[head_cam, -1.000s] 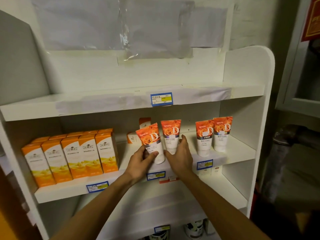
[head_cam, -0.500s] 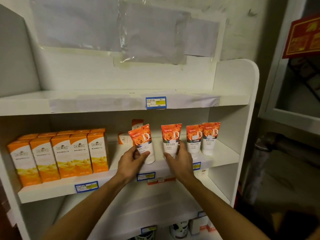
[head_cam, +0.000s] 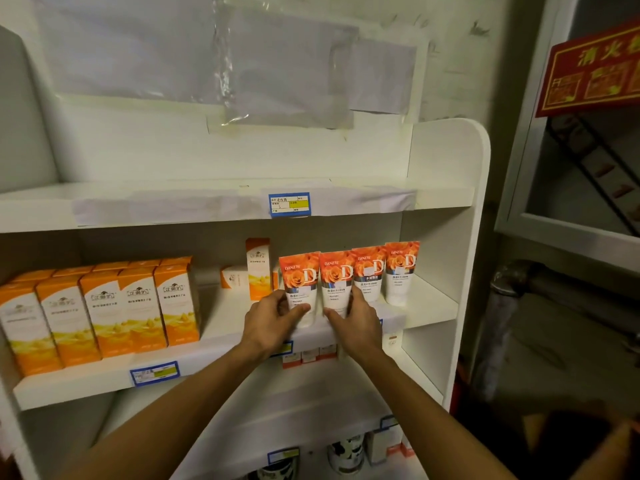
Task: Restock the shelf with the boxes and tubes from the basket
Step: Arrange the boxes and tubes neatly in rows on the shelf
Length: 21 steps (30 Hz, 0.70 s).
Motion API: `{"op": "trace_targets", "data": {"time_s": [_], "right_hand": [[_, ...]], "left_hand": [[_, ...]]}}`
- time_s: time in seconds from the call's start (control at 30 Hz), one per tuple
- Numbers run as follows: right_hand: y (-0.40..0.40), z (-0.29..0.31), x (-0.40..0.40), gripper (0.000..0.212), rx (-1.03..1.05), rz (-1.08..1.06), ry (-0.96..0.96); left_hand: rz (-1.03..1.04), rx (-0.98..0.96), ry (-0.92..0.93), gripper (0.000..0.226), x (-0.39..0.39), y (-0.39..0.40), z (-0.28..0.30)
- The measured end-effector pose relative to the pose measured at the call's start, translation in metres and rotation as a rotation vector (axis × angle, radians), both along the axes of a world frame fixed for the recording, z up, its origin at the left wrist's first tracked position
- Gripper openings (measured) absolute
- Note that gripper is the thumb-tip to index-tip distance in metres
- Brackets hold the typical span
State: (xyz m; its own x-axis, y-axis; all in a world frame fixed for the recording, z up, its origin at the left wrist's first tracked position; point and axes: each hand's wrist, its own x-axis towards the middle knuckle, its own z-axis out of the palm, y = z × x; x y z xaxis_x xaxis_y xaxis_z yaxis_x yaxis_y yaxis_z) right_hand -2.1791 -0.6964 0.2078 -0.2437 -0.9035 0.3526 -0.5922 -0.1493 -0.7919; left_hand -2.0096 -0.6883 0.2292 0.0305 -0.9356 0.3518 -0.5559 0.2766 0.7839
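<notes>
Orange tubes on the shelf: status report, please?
Left hand grips leftmost tube. Right hand grips second tube. Four tubes upright, side by side. Nothing in the way.

The four orange-topped tubes now stand as one tight row on the middle shelf (head_cam: pixel 221 336), where a second ago gaps split them. The left hand (head_cam: pixel 273 323) has moved its tube (head_cam: pixel 300 285) rightward and straightened it from a tilt, so it touches the next tube (head_cam: pixel 336 282), which the right hand (head_cam: pixel 356 322) has pushed right against the right pair (head_cam: pixel 386 271).
</notes>
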Motion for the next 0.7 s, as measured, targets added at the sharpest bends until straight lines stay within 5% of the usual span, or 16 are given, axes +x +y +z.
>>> {"op": "trace_targets", "data": {"time_s": [0.5, 0.7], "right_hand": [[-0.002, -0.013, 0.004, 0.069, -0.046, -0.002, -0.107], [0.013, -0.025, 0.004, 0.069, -0.174, 0.036, -0.207]], "left_hand": [[-0.004, 0.077, -0.089, 0.045, -0.004, 0.004, 0.003], [0.038, 0.048, -0.163, 0.074, 0.013, 0.019, 0.004]]}}
